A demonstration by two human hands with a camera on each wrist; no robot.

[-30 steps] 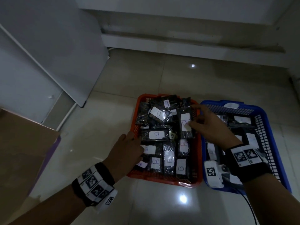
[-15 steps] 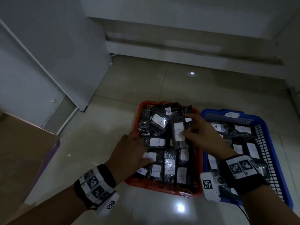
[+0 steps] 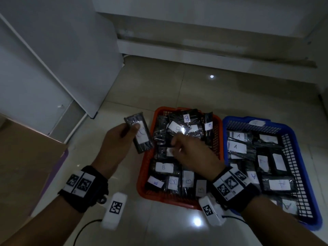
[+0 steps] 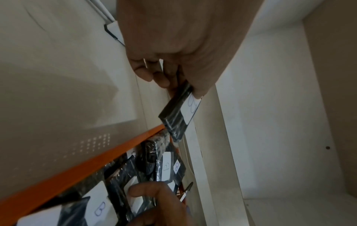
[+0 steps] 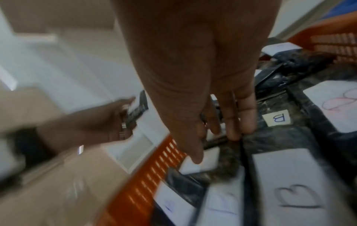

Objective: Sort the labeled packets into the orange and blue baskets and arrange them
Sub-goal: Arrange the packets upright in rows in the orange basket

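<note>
The orange basket [image 3: 142, 181] on the floor is packed with black packets labelled B. To its right, the blue basket [image 3: 309, 196] holds packets labelled A. My left hand [image 3: 124, 137] is raised just left of the orange basket and grips one black packet with a white B label [image 3: 142, 137], thumb on the label; the left wrist view shows the same packet [image 4: 178, 116] above the orange rim [image 4: 77, 171]. My right hand [image 3: 188, 151] reaches into the orange basket's middle-left. There its thumb and fingertips [image 5: 234, 131] close on the end of a lying B packet [image 5: 208, 157].
A brown cardboard box [image 3: 26, 166] stands at the left. A white cabinet door [image 3: 62, 59] is at the back left and a white wall ledge [image 3: 195, 48] at the back. Pale floor tiles [image 3: 177, 89] lie beyond the baskets. Cables trail from the wrist cameras near me.
The B packet passed from my right hand to my left, which lifted it out to the left of the orange basket. My right hand dropped back onto the packets inside.
</note>
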